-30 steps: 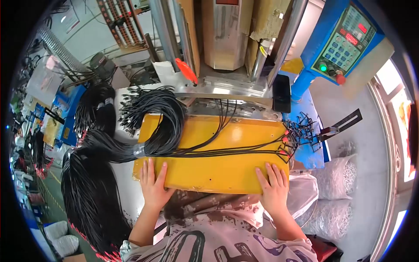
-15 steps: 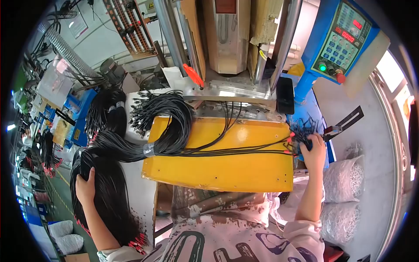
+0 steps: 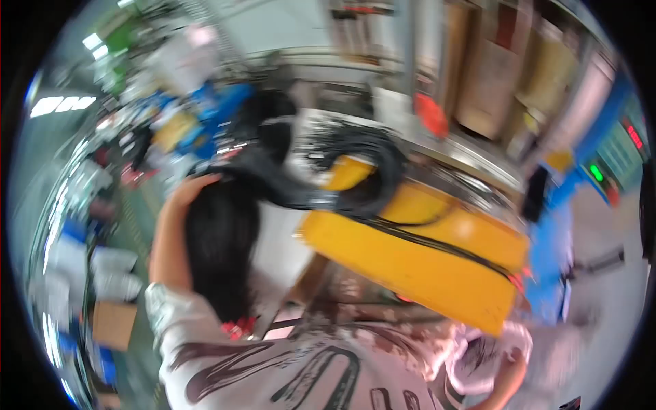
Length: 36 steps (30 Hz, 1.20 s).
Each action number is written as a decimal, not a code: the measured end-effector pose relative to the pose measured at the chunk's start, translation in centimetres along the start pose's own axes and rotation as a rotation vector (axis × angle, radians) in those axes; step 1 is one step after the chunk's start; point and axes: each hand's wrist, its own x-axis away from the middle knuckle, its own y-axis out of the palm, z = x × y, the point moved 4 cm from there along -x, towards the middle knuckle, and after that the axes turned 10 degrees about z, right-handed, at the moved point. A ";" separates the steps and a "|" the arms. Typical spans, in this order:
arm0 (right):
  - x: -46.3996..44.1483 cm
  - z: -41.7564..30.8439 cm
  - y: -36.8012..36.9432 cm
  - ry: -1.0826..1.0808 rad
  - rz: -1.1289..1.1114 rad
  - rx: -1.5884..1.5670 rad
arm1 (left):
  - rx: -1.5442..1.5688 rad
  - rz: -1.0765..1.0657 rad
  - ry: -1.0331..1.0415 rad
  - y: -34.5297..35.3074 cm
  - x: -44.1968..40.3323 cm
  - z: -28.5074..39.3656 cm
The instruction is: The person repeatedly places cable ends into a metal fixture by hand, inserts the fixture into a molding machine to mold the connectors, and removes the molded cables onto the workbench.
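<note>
The view is smeared by motion. My left hand (image 3: pixel 195 188) is closed at the top of a thick bundle of black cables (image 3: pixel 222 239), whose red ends hang down near my sleeve. The bundle bends right across a yellow board (image 3: pixel 410 263), where a clear wrap (image 3: pixel 324 199) binds it and a large loop (image 3: pixel 389 167) curls back. Several strands run over the board to red tips at its right end. Low on the right, my right hand (image 3: pixel 512 362) is at the rim of a whitish plastic bag (image 3: pixel 465 379) with dark bits inside. Its fingers are too blurred to read.
Behind the board stands a press with metal columns (image 3: pixel 427 48) and an orange-red object (image 3: pixel 432 115). A blue control panel (image 3: pixel 618 147) with lit digits is at far right, beside a dark phone-like slab (image 3: pixel 535 195). A cardboard box (image 3: pixel 114 324) sits at lower left.
My view has swung left. My right hand has moved from the dark clippings at the board's right end down to the plastic bag. My left hand stays at the cable bundle, further up it.
</note>
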 end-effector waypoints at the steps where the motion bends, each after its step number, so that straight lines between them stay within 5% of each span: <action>1: 0.1 -6.9 -0.8 -0.306 0.033 -0.132 | 0.119 -0.016 -0.049 0.0 1.0 0.4; 2: 0.6 -13.2 -1.1 -0.586 0.075 -0.277 | 0.139 0.104 -0.041 -1.5 0.7 -0.2; 5: -3.1 -17.9 4.7 -0.798 -0.214 -0.128 | 0.492 0.165 -0.117 -4.5 2.0 -1.1; 7: -3.9 -20.5 6.8 -0.891 -0.317 -0.022 | 0.887 0.102 0.078 -6.0 4.0 -1.3; 10: -4.5 -24.7 8.2 -1.000 0.199 0.113 | 1.187 0.111 0.240 -5.9 9.6 -0.7; 12: -5.3 -24.2 9.4 -1.028 0.174 0.101 | 1.398 0.180 0.354 -5.4 13.9 0.7; 13: -5.8 -23.4 9.6 -1.047 0.152 0.105 | 1.405 0.208 0.352 -5.9 13.4 0.2; 15: -6.4 -23.3 9.8 -1.079 0.131 0.100 | 1.151 -0.019 0.001 -6.2 10.2 -0.4; 19: -6.2 -23.1 9.3 -1.021 0.131 0.065 | 1.048 0.301 0.218 -8.8 7.4 -0.5; 21: -6.3 -22.4 9.3 -1.059 0.160 0.058 | 1.260 0.017 0.466 -7.5 15.1 3.3; 23: -6.9 -22.1 9.6 -1.099 0.159 0.059 | 1.360 0.011 0.619 -7.8 20.0 6.4; 26: -9.3 -23.2 11.3 -0.997 -0.042 -0.152 | 1.103 0.155 0.446 -12.3 23.1 9.0; 30: -4.4 -35.2 7.5 -1.043 -0.380 -0.398 | 0.924 -0.162 0.595 -11.8 27.6 16.0; 33: 0.8 -43.4 4.3 -1.215 -0.434 -0.611 | 0.851 -0.108 0.599 -9.4 30.5 20.3; 36: 5.7 -50.1 1.6 -1.359 -0.521 -0.950 | 0.667 -0.457 0.817 -5.4 34.0 25.2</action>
